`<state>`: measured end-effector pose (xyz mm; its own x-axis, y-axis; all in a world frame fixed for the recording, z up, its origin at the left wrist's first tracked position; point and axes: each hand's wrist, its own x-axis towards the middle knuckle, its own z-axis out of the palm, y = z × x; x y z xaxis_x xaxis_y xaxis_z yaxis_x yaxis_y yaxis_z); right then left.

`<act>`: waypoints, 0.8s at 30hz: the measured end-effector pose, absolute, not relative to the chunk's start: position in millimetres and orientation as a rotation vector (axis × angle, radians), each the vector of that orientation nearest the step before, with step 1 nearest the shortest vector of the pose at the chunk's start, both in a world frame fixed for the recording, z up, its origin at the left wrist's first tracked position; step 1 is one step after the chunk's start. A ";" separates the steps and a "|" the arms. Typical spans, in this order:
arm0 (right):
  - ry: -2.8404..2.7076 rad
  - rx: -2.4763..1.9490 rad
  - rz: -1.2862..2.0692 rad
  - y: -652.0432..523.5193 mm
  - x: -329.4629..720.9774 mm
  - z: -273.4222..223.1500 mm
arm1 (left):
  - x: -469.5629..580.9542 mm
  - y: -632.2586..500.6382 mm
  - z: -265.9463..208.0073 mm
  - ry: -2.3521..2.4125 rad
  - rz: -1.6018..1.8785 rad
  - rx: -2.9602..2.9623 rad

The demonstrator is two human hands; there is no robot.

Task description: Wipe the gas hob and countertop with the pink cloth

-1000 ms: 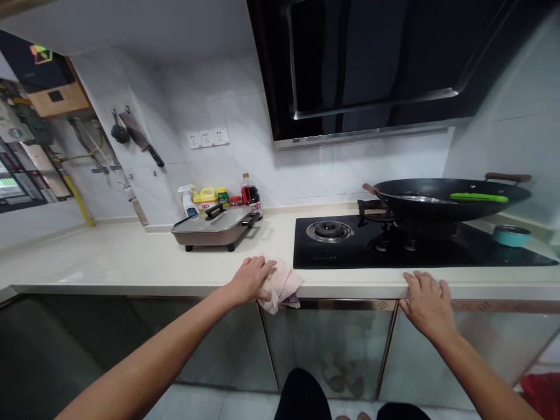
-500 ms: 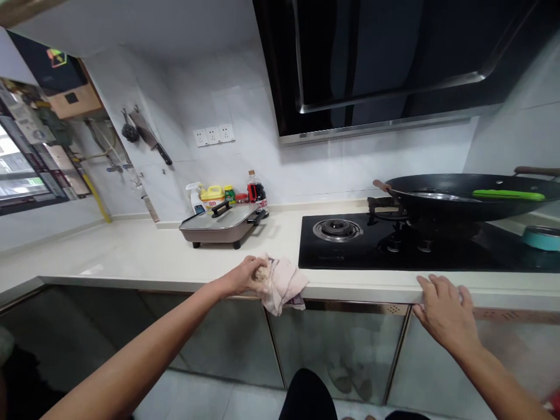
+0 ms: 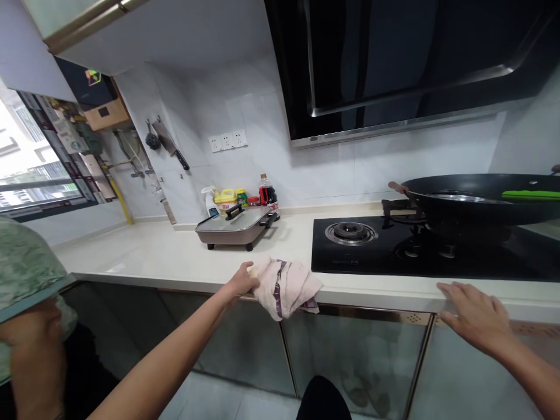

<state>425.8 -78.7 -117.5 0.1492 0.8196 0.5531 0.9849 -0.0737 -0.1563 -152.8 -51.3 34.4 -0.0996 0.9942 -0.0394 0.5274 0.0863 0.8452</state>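
A crumpled pale pink cloth (image 3: pixel 291 286) with a dark purple stripe lies over the front edge of the counter (image 3: pixel 144 256), partly hanging down. My left hand (image 3: pixel 243 280) grips its left side, and some of the fingers are hidden by the fabric. At the right, my right hand (image 3: pixel 476 312) is by the counter's front edge below the cooktop (image 3: pixel 371 262), fingers stretched out and nothing in them. Behind the cloth stands a lidded electric pan (image 3: pixel 234 233) on short feet.
A large wok (image 3: pixel 472 213) with a green-handled utensil (image 3: pixel 531 195) sits on the right burner. Bottles (image 3: pixel 268 195) stand by the wall, and a cleaver (image 3: pixel 168 143) hangs there. Above is the range hood (image 3: pixel 394 70). Another person (image 3: pixel 30 268) stands at the left.
My view has swung a little left, bringing the other person further into view. My left hand still holds the cloth, and the purple stripe now shows more. My right hand's fingers are now more stretched out.
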 end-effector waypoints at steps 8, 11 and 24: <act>-1.981 -1.201 0.243 -86.9 266.4 -26.5 | -141.0 -56.2 50.8 1.405 1.180 1.415; -2.071 -0.901 0.410 -85.7 199.4 17.7 | -134.2 -70.5 72.8 1.228 1.133 1.546; -1.979 -0.774 1.302 -79.3 114.6 58.6 | -136.4 -133.9 100.9 1.106 0.809 1.663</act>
